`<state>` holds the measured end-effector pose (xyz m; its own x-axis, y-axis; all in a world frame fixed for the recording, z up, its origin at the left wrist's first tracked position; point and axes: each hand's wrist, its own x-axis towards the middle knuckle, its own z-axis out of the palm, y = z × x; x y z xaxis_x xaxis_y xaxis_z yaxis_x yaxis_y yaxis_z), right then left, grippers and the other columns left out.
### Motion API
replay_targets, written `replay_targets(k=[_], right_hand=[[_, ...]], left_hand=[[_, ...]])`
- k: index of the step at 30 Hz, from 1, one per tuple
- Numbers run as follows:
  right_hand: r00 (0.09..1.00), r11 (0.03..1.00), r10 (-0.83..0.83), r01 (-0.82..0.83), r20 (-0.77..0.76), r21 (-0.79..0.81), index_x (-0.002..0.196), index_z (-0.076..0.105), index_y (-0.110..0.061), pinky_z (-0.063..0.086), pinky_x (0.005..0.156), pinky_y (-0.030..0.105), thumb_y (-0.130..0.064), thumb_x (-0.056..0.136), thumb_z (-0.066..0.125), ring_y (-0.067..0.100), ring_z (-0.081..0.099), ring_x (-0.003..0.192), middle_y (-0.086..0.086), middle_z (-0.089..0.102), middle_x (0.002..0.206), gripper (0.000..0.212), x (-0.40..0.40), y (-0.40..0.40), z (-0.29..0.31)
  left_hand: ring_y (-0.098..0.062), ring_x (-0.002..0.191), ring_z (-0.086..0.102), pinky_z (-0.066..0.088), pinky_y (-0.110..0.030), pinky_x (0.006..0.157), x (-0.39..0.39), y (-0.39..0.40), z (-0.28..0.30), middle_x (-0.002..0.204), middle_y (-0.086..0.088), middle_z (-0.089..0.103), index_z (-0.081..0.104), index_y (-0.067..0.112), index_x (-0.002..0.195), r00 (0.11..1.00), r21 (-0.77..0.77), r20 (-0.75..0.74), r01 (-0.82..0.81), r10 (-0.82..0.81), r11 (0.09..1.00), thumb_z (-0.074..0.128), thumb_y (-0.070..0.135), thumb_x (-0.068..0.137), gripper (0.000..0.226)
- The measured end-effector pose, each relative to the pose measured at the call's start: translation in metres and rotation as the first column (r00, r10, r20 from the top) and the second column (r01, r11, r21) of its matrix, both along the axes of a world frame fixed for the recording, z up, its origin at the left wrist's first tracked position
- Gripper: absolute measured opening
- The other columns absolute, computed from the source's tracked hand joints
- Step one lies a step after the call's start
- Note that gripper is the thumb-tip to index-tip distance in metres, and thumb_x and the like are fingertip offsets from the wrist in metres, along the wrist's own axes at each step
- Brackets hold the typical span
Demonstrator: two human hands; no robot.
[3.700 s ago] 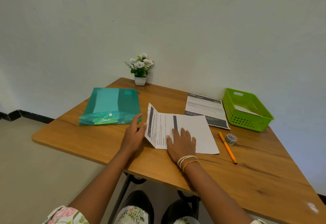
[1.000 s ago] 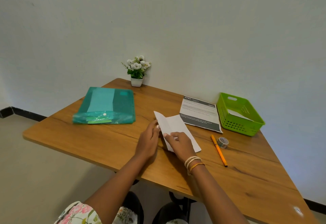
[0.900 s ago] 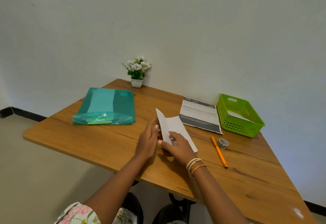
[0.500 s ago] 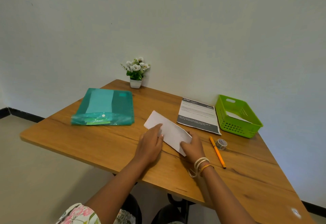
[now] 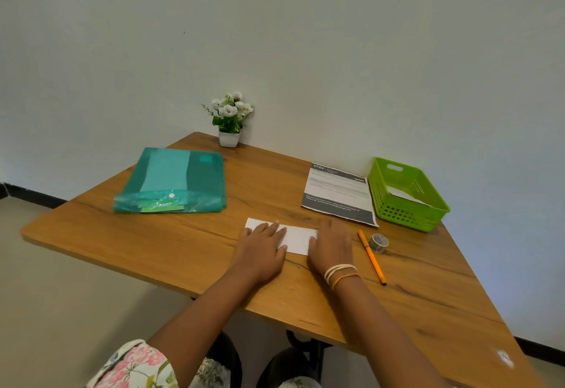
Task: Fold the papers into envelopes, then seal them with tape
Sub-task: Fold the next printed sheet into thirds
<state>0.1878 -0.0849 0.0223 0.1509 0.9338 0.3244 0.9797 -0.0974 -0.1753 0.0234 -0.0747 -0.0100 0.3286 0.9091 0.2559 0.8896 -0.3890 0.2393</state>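
Right now both of the person's hands lie flat, palms down, on a folded white paper (image 5: 295,239) near the middle of the wooden table (image 5: 153,244). The left hand (image 5: 263,245) covers the paper's left part, fingers spread and pointing away from the body, with a white corner showing beyond the fingertips. The right hand (image 5: 331,245) presses on the paper's right end, slightly blurred, so the far edge of the fold under it cannot be made out. Neither hand is closed around anything; both are open and pressing down. A bare strip of the paper shows between the two hands.

Bangles (image 5: 341,274), pale and orange, sit on the right wrist. Just to the right of that hand an orange pen (image 5: 371,256) lies at a slant on the table, and a small roll of tape (image 5: 378,242) sits right beside its far end. Beyond the hands, a printed sheet (image 5: 337,193) with dark bands at top and bottom lies flat, next to a green basket (image 5: 394,215) near the wall that holds something white. Well to the left, a teal plastic folder (image 5: 180,179) lies closed with a snap button on its flap. A small potted plant (image 5: 229,118) with white flowers stands at the far corner against the wall. A floral sleeve (image 5: 134,366) shows at the bottom edge
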Motion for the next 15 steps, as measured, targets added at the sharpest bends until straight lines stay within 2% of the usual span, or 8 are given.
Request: replay_targets(k=[2, 4, 8, 11, 15], right_hand=[[0.978, 0.979, 0.192, -0.196, -0.085, -0.050, 0.140, 0.038, -0.016, 0.035, 0.109, 0.038, -0.028, 0.096, 0.044, 0.024, 0.039, 0.132, 0.008, 0.041, 0.145, 0.046, -0.017, -0.005, -0.010], [0.951, 0.936, 0.286, -0.304, -0.121, -0.179, 0.149, 0.024, -0.020, 0.019, 0.118, 0.040, -0.031, 0.101, 0.031, 0.019, 0.020, 0.145, 0.002, 0.023, 0.157, 0.050, -0.027, -0.007, -0.017], [0.963, 0.918, 0.259, -0.268, -0.072, -0.293, 0.152, 0.013, -0.020, 0.008, 0.119, 0.039, -0.038, 0.102, 0.021, 0.015, 0.007, 0.148, -0.002, 0.009, 0.161, 0.054, -0.021, -0.005, -0.018], [0.977, 0.925, 0.210, -0.212, -0.040, -0.314, 0.153, 0.012, -0.020, 0.010, 0.119, 0.039, -0.039, 0.102, 0.020, 0.016, 0.007, 0.148, 0.000, 0.007, 0.161, 0.055, -0.005, -0.007, -0.016], [0.991, 0.942, 0.130, -0.132, -0.025, -0.310, 0.152, 0.012, -0.019, 0.011, 0.118, 0.038, -0.040, 0.102, 0.020, 0.017, 0.008, 0.148, 0.000, 0.008, 0.161, 0.055, 0.019, -0.013, -0.017]], left_hand=[[-0.015, 0.142, 0.026, 0.023, -0.041, 0.109, 0.000, 0.001, 0.001, 0.156, 0.005, 0.030, 0.032, 0.030, 0.147, 0.999, 0.017, -0.037, -0.004, 0.005, 1.000, 0.027, 0.041, 0.098, 0.051], [-0.015, 0.142, 0.025, 0.022, -0.041, 0.109, 0.000, 0.001, 0.001, 0.156, 0.006, 0.029, 0.030, 0.030, 0.147, 0.999, 0.009, -0.051, -0.007, 0.008, 1.000, 0.025, 0.039, 0.098, 0.050], [-0.011, 0.146, 0.015, 0.014, -0.042, 0.116, -0.001, 0.002, 0.000, 0.160, 0.007, 0.017, 0.019, 0.028, 0.152, 0.997, -0.063, -0.073, -0.027, 0.022, 0.998, 0.021, 0.038, 0.098, 0.054], [-0.011, 0.148, 0.007, 0.005, -0.043, 0.119, -0.003, 0.003, 0.000, 0.161, 0.006, 0.008, 0.011, 0.025, 0.153, 0.996, -0.131, -0.076, -0.050, 0.040, 0.990, 0.020, 0.036, 0.099, 0.056], [-0.013, 0.148, 0.003, 0.005, -0.041, 0.120, -0.013, 0.002, 0.001, 0.162, 0.004, 0.004, 0.007, 0.023, 0.153, 0.994, -0.163, -0.080, -0.091, 0.079, 0.982, 0.019, 0.036, 0.099, 0.057]])
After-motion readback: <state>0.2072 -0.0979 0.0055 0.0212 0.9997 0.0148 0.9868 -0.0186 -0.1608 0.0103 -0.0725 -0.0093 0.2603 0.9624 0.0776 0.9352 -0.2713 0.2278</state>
